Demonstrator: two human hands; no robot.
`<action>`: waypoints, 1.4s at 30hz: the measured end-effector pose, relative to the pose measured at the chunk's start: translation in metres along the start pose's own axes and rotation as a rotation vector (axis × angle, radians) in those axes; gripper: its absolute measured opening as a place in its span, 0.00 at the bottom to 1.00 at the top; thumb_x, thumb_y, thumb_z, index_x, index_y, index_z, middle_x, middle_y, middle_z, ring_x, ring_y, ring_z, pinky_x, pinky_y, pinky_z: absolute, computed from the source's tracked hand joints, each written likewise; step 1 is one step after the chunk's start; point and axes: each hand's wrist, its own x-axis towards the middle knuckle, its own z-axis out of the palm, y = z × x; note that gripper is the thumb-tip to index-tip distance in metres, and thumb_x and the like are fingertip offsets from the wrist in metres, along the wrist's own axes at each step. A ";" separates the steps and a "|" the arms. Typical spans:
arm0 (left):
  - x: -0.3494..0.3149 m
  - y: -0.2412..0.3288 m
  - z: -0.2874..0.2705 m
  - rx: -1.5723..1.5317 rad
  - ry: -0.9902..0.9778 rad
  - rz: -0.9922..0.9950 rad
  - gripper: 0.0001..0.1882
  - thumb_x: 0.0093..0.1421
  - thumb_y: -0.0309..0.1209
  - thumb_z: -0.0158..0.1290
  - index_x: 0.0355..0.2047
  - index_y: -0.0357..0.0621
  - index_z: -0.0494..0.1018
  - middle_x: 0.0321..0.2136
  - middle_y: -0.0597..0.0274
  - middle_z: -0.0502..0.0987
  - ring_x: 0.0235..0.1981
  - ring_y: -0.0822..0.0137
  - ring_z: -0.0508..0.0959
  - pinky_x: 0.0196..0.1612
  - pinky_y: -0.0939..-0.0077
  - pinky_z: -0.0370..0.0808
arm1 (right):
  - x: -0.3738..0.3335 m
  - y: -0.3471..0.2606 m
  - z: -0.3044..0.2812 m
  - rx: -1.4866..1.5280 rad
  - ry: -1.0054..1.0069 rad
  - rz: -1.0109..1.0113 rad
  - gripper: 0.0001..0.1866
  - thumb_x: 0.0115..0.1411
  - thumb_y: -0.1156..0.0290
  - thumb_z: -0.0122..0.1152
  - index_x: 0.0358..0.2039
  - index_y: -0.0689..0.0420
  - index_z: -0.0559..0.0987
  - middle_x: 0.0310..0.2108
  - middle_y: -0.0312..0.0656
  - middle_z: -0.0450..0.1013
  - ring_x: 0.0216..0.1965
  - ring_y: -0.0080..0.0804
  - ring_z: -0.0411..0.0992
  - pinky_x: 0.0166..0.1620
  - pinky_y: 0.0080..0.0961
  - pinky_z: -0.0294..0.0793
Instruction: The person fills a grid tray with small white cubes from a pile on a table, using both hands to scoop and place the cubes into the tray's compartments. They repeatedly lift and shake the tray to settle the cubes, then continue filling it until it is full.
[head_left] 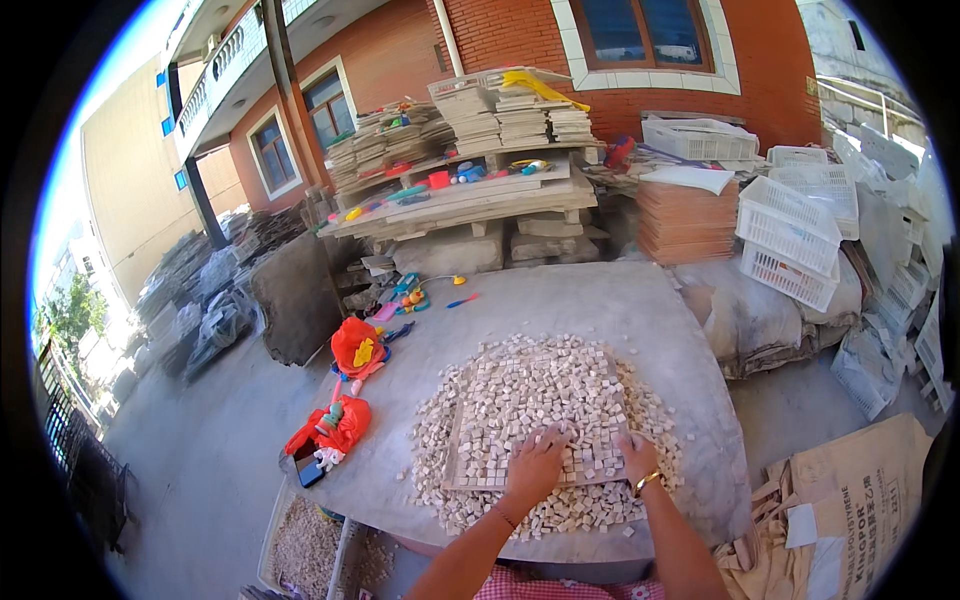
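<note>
A heap of small pale stone-like cubes [440,508] covers the middle of the table [520,295]. On the heap lies a flat square tray [462,488], filled with the same cubes; those near its front edge sit in rows. My left hand [537,462] rests palm down on the cubes in the front part of the tray, fingers stretched and apart. At the tray's right edge, my right hand [638,460] has its fingers closed round the rim, with a gold bracelet at the wrist. What lies under both palms is hidden.
Orange-red bags [345,425] with toys and a dark phone [311,471] lie at the table's left edge. A white crate [275,540] of cubes stands below. Stacked boards [480,190] rise behind; white baskets [790,240] and a brown paper sack [860,490] are right.
</note>
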 end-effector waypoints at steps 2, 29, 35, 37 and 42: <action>-0.007 -0.024 0.006 0.014 0.103 -0.047 0.22 0.60 0.37 0.45 0.56 0.56 0.64 0.59 0.62 0.61 0.59 0.53 0.61 0.59 0.42 0.53 | -0.001 -0.002 0.000 0.019 -0.002 -0.010 0.27 0.53 0.47 0.56 0.22 0.64 0.71 0.18 0.51 0.68 0.20 0.43 0.66 0.27 0.36 0.64; 0.104 0.011 0.057 -0.071 0.132 -0.037 0.25 0.61 0.47 0.42 0.57 0.60 0.62 0.58 0.57 0.63 0.59 0.51 0.60 0.57 0.34 0.51 | -0.005 -0.022 -0.003 -0.092 -0.035 0.071 0.22 0.56 0.53 0.56 0.29 0.64 0.77 0.18 0.43 0.70 0.21 0.27 0.65 0.28 0.29 0.65; 0.059 0.016 0.050 -0.105 0.131 0.023 0.24 0.61 0.39 0.43 0.58 0.54 0.60 0.57 0.56 0.62 0.60 0.52 0.59 0.59 0.43 0.54 | 0.003 0.002 -0.004 -0.002 0.003 0.034 0.25 0.56 0.49 0.57 0.26 0.64 0.76 0.16 0.38 0.69 0.20 0.25 0.63 0.27 0.28 0.65; 0.041 0.014 0.034 -0.102 0.120 -0.025 0.24 0.62 0.38 0.42 0.59 0.53 0.60 0.58 0.56 0.61 0.60 0.54 0.59 0.59 0.43 0.54 | 0.004 0.004 -0.005 -0.024 -0.012 0.004 0.25 0.56 0.49 0.57 0.26 0.64 0.77 0.17 0.38 0.69 0.21 0.25 0.63 0.28 0.28 0.65; 0.005 -0.021 0.022 -0.060 0.158 -0.177 0.22 0.61 0.37 0.44 0.56 0.50 0.62 0.60 0.57 0.59 0.59 0.59 0.62 0.59 0.46 0.56 | 0.003 0.000 -0.003 -0.003 -0.018 -0.009 0.24 0.58 0.52 0.56 0.32 0.66 0.78 0.22 0.37 0.72 0.26 0.22 0.66 0.33 0.25 0.67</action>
